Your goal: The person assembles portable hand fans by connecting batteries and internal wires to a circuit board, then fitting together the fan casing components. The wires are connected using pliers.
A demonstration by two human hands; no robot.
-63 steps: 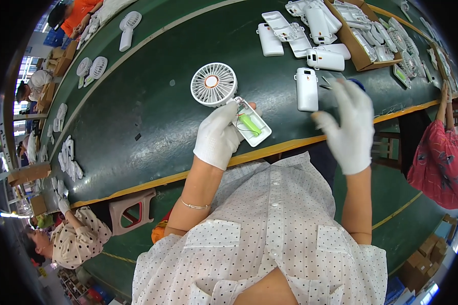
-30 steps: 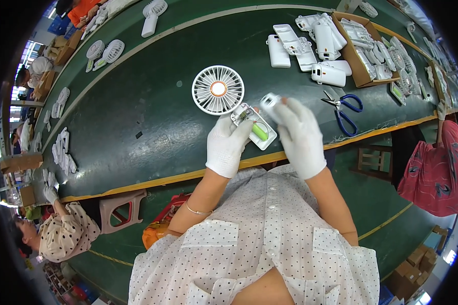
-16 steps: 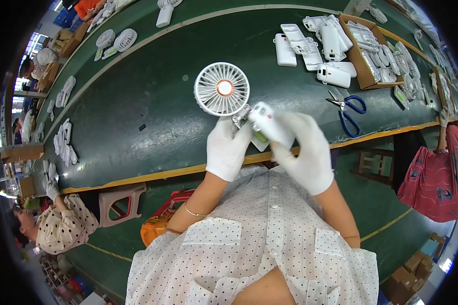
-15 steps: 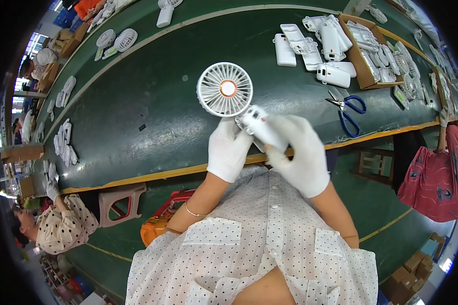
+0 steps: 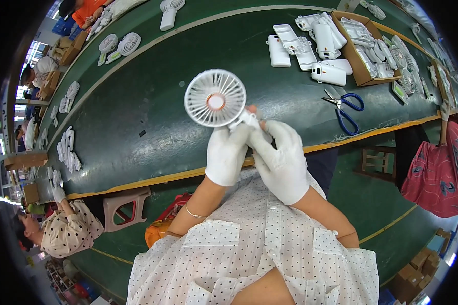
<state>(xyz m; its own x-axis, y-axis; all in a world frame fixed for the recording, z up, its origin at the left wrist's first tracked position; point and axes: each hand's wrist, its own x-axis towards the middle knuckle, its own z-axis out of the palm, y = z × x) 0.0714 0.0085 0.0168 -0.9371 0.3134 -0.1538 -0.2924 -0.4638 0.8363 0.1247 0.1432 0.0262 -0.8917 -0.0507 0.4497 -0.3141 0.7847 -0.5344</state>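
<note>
A white handheld fan [image 5: 215, 98] with a round slatted head and a copper-coloured ring at its centre is held up over the table's near edge. My left hand [image 5: 226, 156], in a white glove, is closed on the fan just below its head. From the other side my right hand [image 5: 281, 161], gloved too, closes round the fan's handle, with bare fingertips showing past the glove. Both hands cover most of the handle. To their right, blue-handled scissors or snips [image 5: 345, 108] lie spread on the green table [image 5: 137, 109].
White handle casings [image 5: 326, 40] lie loosely beside a cardboard box [image 5: 360, 65] of white parts at the back right. More fans [image 5: 129, 44] lie at the far left. A co-worker in dotted clothing [image 5: 68, 230] sits left, near a plastic stool [image 5: 127, 208]; a red garment [image 5: 437, 175] is at right.
My right hand has moved left and in toward my left hand, now wrapping the handle and hiding the white casing. The fan head has shifted slightly left and down.
</note>
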